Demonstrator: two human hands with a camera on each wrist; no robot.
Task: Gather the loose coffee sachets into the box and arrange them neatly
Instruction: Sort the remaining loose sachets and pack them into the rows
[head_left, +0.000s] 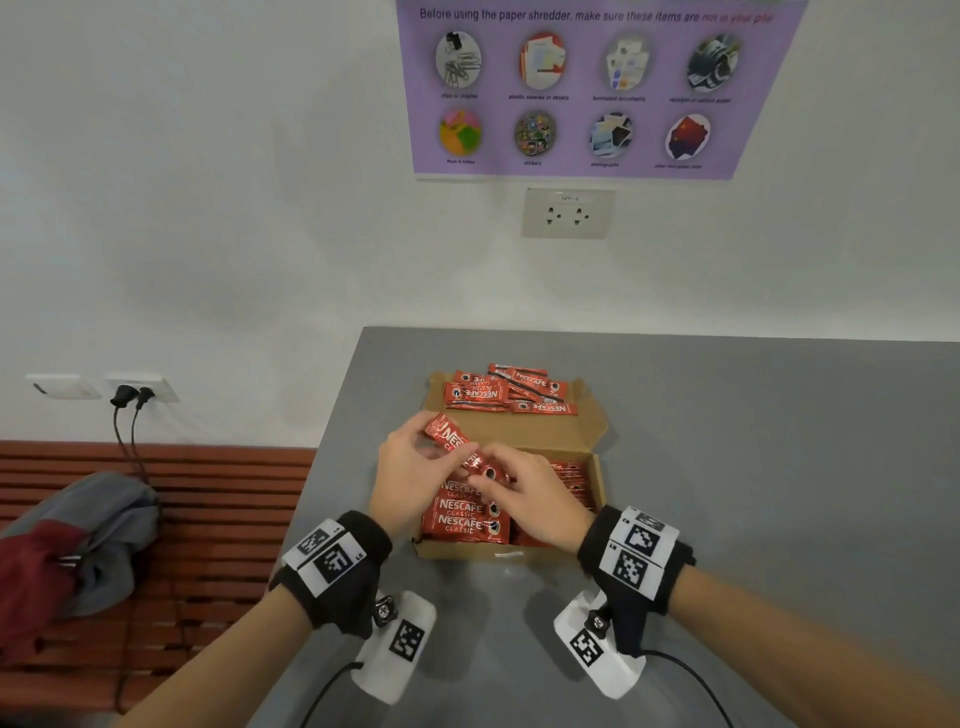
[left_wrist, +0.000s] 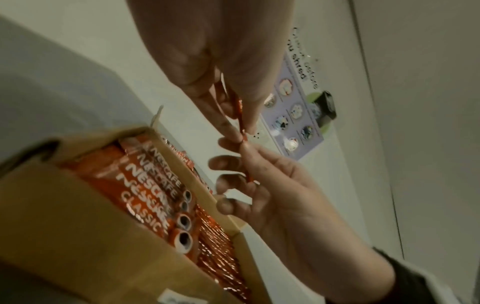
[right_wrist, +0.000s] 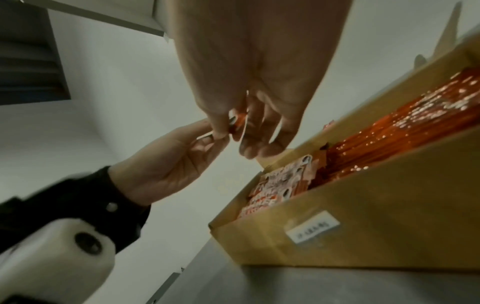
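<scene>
Both the left hand (head_left: 410, 475) and right hand (head_left: 537, 499) pinch one red Nescafé sachet (head_left: 457, 448) above the box (head_left: 597, 475). It is glossy with white lettering.

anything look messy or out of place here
Yes. A pile of loose sachets lies criss-crossed on the open lid flap, not in the box, where the others sit in neat rows. The left hand and right hand hold one sachet above the box.

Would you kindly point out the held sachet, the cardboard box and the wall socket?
held sachet (head_left: 448, 438): head view, its printed red face.
cardboard box (head_left: 597, 470): head view, its right wall.
wall socket (head_left: 566, 213): head view, plate's middle.
</scene>
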